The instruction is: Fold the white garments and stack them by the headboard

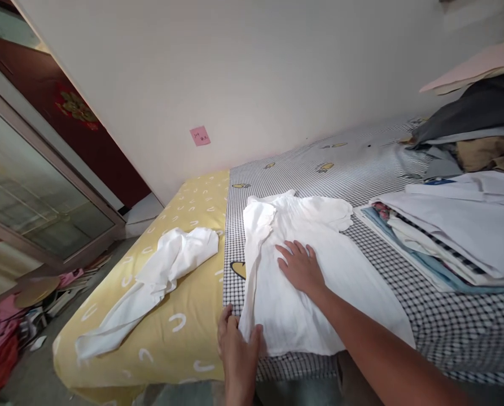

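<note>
A white short-sleeved blouse point(294, 321) with scalloped sleeve edges lies spread on the checked part of the bed cover. Its left side is folded inward in a narrow strip. My left hand point(239, 344) is at the blouse's lower left corner, with the hem edge between thumb and fingers; part of the grip is hidden. Flat on the middle of the blouse rests my right hand point(300, 265), fingers spread. To the left, a second white garment point(167, 270) lies crumpled and twisted on the yellow part of the cover.
A stack of folded clothes point(459, 237) lies at the right, with a heap of darker clothes point(476, 113) behind it. The bed point(192, 304) meets a white wall point(277, 73) bearing a pink note point(200, 136). Pink and red items point(1, 344) clutter the floor at left.
</note>
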`<state>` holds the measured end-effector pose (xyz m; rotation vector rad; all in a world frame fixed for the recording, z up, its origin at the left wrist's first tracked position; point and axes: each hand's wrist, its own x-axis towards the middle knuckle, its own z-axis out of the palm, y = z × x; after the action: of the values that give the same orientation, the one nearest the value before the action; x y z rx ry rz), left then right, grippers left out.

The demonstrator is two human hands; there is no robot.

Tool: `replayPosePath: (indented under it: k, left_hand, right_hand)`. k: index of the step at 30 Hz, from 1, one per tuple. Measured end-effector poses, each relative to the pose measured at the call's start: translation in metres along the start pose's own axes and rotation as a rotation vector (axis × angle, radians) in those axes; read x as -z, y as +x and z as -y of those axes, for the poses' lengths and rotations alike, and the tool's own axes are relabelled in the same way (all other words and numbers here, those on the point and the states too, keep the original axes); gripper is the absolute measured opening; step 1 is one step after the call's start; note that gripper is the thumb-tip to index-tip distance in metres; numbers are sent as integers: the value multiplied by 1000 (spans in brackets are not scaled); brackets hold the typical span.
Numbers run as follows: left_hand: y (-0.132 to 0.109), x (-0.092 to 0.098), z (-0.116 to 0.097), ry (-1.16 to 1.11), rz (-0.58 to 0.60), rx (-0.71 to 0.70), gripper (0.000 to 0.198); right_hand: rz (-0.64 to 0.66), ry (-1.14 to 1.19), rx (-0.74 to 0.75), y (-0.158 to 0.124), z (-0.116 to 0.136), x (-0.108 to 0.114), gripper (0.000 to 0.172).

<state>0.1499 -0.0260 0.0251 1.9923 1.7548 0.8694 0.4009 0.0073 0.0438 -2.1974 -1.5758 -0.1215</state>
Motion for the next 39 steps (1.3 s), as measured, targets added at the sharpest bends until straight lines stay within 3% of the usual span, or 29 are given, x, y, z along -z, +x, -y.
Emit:
replayPosePath:
  k: [5, 10, 14, 24, 29, 32, 35, 39]
  left_hand:
    - [-31, -1, -13, -222, -230, -134, 16]
    - [-64, -11, -26, -179, -118, -392, 16]
    - [-77, -22, -26, -53, -175, -531, 22]
    - [-89, -31, 9, 175, -147, -613, 26]
    - [-99, -26, 30, 82, -86, -542, 21]
    - [-101, -20, 36, -86, -64, -237, 19]
    - [-95, -15, 28, -241, -7, 108, 30]
    - [-83, -13, 5, -334, 70, 133, 38]
  right_hand:
    - [8, -8, 1, 0, -1, 0, 47]
    - [33, -16, -12, 0, 0, 4, 47]
    - [56, -26, -15, 0, 0, 5, 48]
    - [50, -23, -14, 0, 0, 6, 47]
    - [47, -19, -12, 0, -2, 4, 48]
    - [55, -22, -13, 1, -2, 5, 48]
    - [65, -24, -14, 1, -1, 5, 48]
    - [61, -17, -21, 1, -2, 4, 48]
